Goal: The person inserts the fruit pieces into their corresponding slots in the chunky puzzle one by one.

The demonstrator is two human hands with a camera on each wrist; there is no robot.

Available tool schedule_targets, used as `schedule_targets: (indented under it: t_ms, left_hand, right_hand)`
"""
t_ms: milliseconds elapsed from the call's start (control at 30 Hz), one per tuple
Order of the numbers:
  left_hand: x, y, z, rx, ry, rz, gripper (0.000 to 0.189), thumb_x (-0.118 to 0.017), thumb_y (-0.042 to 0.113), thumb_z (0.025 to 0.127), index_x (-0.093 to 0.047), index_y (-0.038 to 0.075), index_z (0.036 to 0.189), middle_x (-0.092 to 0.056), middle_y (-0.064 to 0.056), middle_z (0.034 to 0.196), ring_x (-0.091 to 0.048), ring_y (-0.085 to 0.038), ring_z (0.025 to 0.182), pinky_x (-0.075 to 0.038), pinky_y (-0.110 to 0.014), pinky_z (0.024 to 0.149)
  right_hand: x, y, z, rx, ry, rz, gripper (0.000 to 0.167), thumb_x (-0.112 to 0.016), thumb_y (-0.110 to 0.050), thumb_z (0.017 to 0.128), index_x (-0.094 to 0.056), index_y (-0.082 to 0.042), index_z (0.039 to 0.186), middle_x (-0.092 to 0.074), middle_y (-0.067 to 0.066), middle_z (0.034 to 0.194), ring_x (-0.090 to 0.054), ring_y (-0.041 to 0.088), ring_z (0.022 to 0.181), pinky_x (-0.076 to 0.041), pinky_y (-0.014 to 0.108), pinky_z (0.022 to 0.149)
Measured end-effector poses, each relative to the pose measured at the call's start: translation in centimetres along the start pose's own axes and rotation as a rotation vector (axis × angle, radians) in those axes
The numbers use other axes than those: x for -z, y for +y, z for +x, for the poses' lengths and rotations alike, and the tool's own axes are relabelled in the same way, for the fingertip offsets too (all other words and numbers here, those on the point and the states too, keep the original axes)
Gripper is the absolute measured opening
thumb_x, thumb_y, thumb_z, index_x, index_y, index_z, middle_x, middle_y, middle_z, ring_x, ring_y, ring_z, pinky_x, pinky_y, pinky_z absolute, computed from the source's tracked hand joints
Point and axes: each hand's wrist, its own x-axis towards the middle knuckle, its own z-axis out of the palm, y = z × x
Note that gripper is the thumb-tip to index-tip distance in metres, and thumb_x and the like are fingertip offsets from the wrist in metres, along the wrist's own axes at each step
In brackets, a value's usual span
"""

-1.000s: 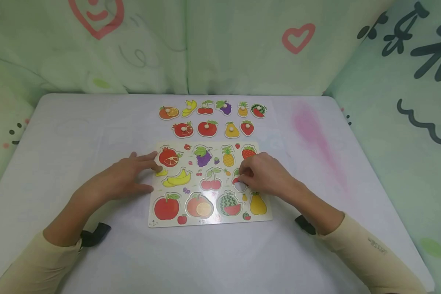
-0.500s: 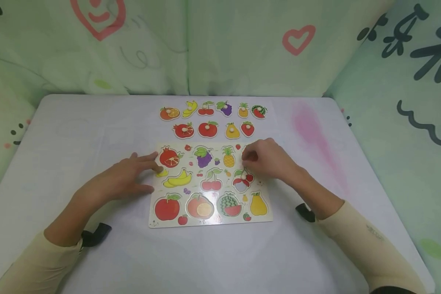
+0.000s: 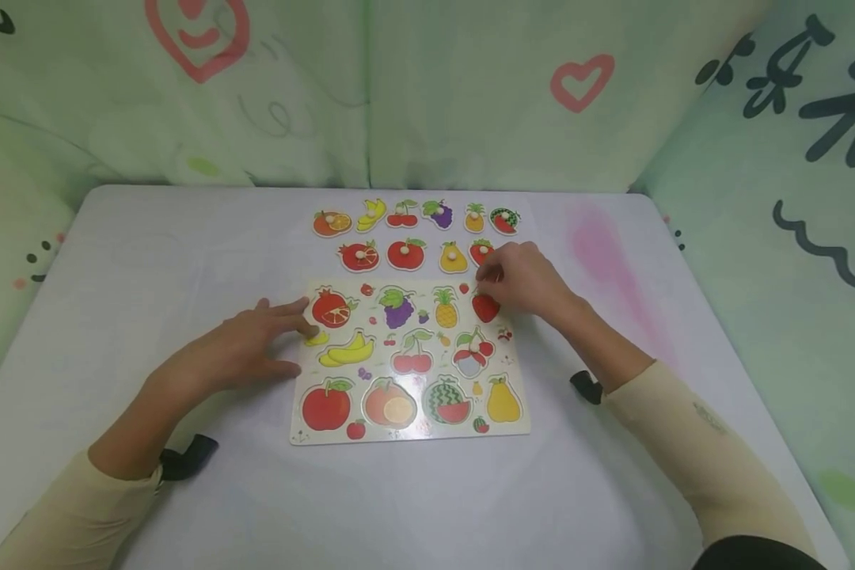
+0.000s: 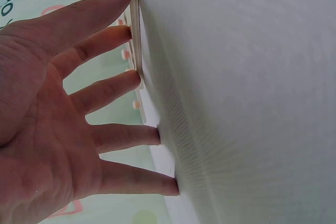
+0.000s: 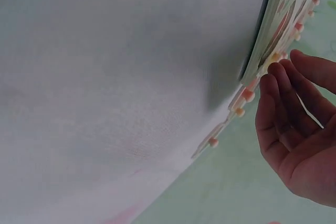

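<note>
In the head view, a fruit puzzle board (image 3: 416, 434) lies flat on the white-covered table. My left hand (image 3: 235, 352) rests at its left edge with fingers spread; the left wrist view shows several fingertips (image 4: 135, 77) right at that edge. My right hand (image 3: 523, 277) hovers by the board's top right corner, beside the loose strawberry piece (image 3: 480, 251), partly covering it. In the right wrist view its fingers are loosely bent, with nothing between thumb and fingertips. On the board's right side sits a red-and-white fruit piece (image 3: 470, 364) with a pale knob.
Beyond the board, loose knobbed pieces lie in two rows. Among them are an orange (image 3: 331, 223), bananas (image 3: 372, 214), grapes (image 3: 438, 214), a watermelon (image 3: 504, 221), an apple (image 3: 405, 254) and a pear (image 3: 453, 257). A green patterned curtain (image 3: 456, 119) hangs behind the table.
My right hand has let go of the red-and-white piece on the board and moved away from me, up to the strawberry piece. My left hand has stayed at the board's edge.
</note>
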Motion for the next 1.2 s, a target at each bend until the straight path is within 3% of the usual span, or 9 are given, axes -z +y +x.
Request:
schedule_targets:
  t_ms: [200,500,767,1067,1200]
  left_hand:
    - [0.0,-0.1,-0.1,0.0,0.003,-0.008,0.052,-0.086,0.024,0.086,-0.069,0.021,0.134,-0.04,-0.015,0.166,-0.026,-0.063,0.149,-0.049,-0.07,0.104]
    - [-0.2,0.0,-0.3,0.006,0.006,-0.013,0.052,-0.087,0.024,0.085,-0.069,0.021,0.134,-0.04,-0.015,0.166,-0.027,-0.062,0.149,-0.052,-0.068,0.102]
    - [-0.4,0.0,-0.3,0.014,0.004,-0.012,0.052,-0.087,0.024,0.084,-0.069,0.021,0.134,-0.04,-0.015,0.166,-0.026,-0.061,0.15,-0.05,-0.07,0.102]
    - [-0.5,-0.2,-0.1,0.012,0.016,-0.007,0.052,-0.087,0.025,0.084,-0.069,0.023,0.133,-0.04,-0.013,0.166,-0.026,-0.06,0.15,-0.045,-0.074,0.105]
    - [-0.5,-0.2,-0.1,0.012,0.026,-0.004,0.052,-0.087,0.025,0.084,-0.069,0.023,0.133,-0.041,-0.013,0.166,-0.027,-0.06,0.15,-0.048,-0.073,0.103]
  right_hand:
    - [0.1,0.2,1.2,-0.035,0.035,-0.012,0.022,-0.072,-0.016,0.095,-0.078,-0.004,0.113,-0.075,0.012,0.103,-0.063,0.027,0.094,-0.059,0.039,0.082]
    - [0.2,1.0,2.6,-0.034,0.102,-0.017,0.017,-0.068,-0.01,0.094,-0.077,-0.003,0.106,-0.075,0.013,0.102,-0.064,0.029,0.093,-0.057,0.043,0.082]
    - [-0.2,1.1,3.5,-0.123,0.098,-0.021,0.022,-0.069,-0.014,0.098,-0.074,-0.002,0.115,-0.071,0.016,0.109,-0.061,0.031,0.099,-0.058,0.042,0.082]
    - [-0.5,1.3,4.4,-0.116,0.075,-0.045,0.025,-0.069,-0.014,0.098,-0.074,-0.002,0.119,-0.07,0.016,0.112,-0.06,0.031,0.103,-0.058,0.043,0.089]
    - [-0.4,1.2,4.6,-0.116,0.081,-0.039,0.025,-0.07,-0.014,0.097,-0.074,-0.001,0.119,-0.07,0.015,0.112,-0.059,0.031,0.104,-0.058,0.043,0.091]
